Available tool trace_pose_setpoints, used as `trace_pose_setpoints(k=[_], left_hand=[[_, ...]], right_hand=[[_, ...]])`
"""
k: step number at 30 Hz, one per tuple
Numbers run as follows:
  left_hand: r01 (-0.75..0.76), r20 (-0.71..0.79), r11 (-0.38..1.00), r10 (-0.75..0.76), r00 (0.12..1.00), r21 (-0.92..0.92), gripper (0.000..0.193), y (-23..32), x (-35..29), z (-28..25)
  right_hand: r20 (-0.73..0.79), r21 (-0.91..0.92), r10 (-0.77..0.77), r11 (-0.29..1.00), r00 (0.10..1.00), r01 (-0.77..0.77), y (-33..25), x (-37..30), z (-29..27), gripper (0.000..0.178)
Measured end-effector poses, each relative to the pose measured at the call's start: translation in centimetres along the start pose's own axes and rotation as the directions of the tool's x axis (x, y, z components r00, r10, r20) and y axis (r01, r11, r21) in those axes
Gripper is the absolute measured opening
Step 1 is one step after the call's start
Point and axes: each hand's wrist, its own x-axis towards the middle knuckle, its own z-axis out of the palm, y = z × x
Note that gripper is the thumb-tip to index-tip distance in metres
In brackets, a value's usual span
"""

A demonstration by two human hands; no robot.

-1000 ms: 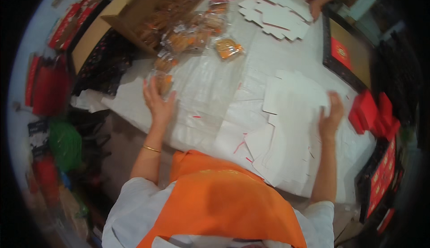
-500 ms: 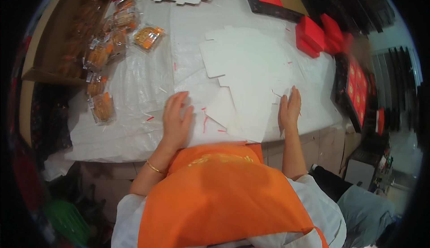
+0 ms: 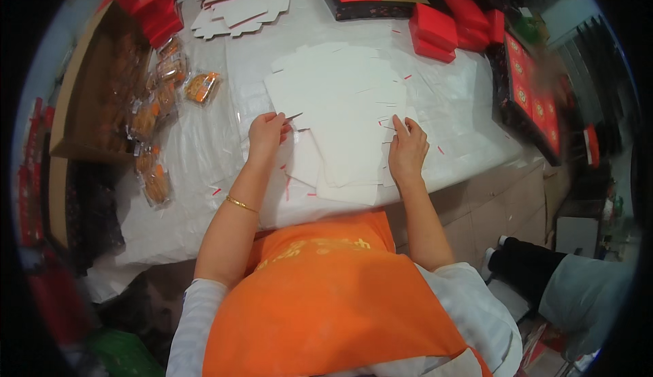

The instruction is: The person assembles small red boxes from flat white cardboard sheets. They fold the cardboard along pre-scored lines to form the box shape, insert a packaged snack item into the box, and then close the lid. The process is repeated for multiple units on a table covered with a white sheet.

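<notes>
left hand (image 3: 266, 134) shifted to sheet edge, pinching white card sheets (image 3: 340, 111) | right hand (image 3: 407, 150) flat, released

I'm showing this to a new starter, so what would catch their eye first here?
Probably the stack of flat white die-cut cardboard sheets mid-table, with the left hand at its left edge and the right hand on its right side. Next, the bright red lidded boxes at the far right, and the clear-wrapped orange pastries left.

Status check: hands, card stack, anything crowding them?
Left hand pinching white card stack edge. Right hand flat on it. Red boxes beyond, apart.
</notes>
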Motion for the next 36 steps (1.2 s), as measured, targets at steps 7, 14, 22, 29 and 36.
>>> trace_pose_setpoints(k=[7, 14, 22, 29, 36], left_hand=[[0.031, 0.071, 0.999, -0.030, 0.997, -0.008, 0.034, 0.5, 0.4, 2.1], [0.067, 0.058, 0.998, -0.068, 0.996, 0.023, 0.032, 1.3, 0.1, 2.7], [0.029, 0.037, 0.993, -0.034, 0.999, 0.112, 0.035, 0.1, -4.2, 2.3], [0.116, 0.152, 0.987, -0.131, 0.980, 0.107, 0.035, 0.7, -6.5, 2.8], [0.137, 0.153, 0.990, -0.139, 0.978, 0.020, 0.029, 0.8, -6.1, 3.3]], right_hand=[[-0.033, 0.090, -0.023, 0.996, 0.999, 0.026, -0.7, 0.1, 0.4, 0.048], [-0.080, 0.101, -0.084, 0.991, 0.993, 0.092, -0.7, 0.7, 0.1, 0.045], [0.109, 0.199, -0.112, 0.976, 0.988, 0.089, -1.8, 0.0, -0.8, 0.032], [0.156, 0.414, -0.081, 0.910, 0.984, 0.009, -2.9, -1.4, -1.8, 0.029], [0.246, 0.562, 0.020, 0.811, 0.969, -0.160, -2.9, -1.1, -1.4, 0.025]])
